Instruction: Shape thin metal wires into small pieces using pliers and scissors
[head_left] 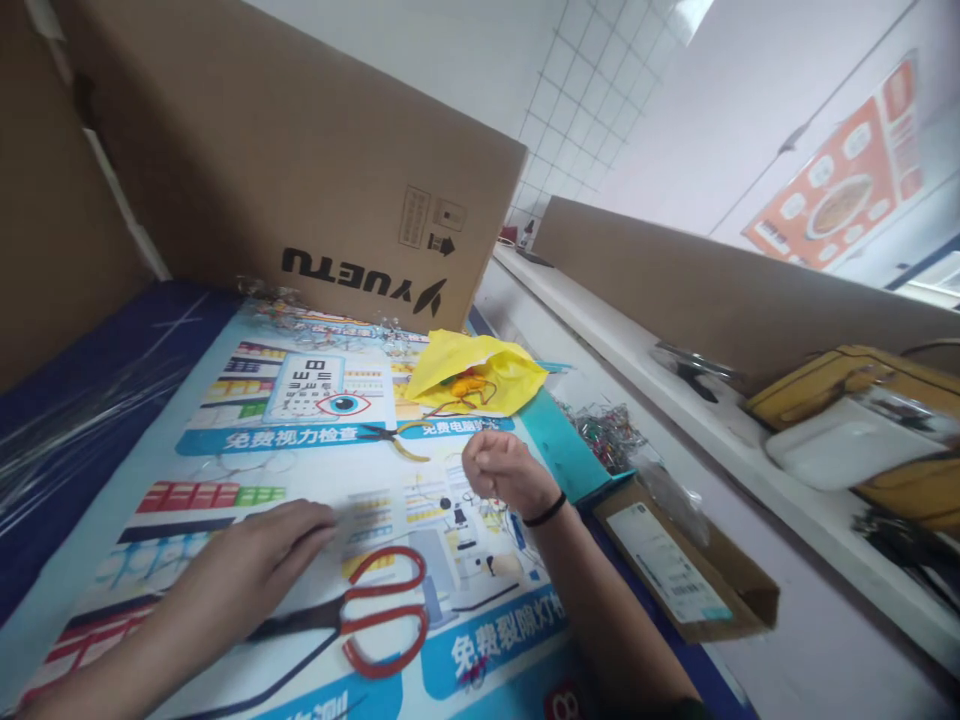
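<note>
My left hand (281, 548) is over the printed sheet, thumb and fingertips close together; I cannot make out anything between them. Beneath it lies a pair of scissors (386, 612) with red handles, its blades partly hidden by my forearm. My right hand (508, 470), with a black band at the wrist, is closed in a pinch in front of a yellow bag (517, 378). Whatever it holds is too small to see. Between the hands and the bag, pliers (390, 436) with yellow handles lie spread apart. Orange and dark stringy items (469, 388) show in the bag's mouth.
A large cardboard box (300, 160) stands at the back. To the right are a teal folder-like piece (559, 445), a heap of small wire pieces (607, 435) and an open carton (682, 575). A white ledge (600, 310) runs along the right, with a yellow case (862, 385) on it.
</note>
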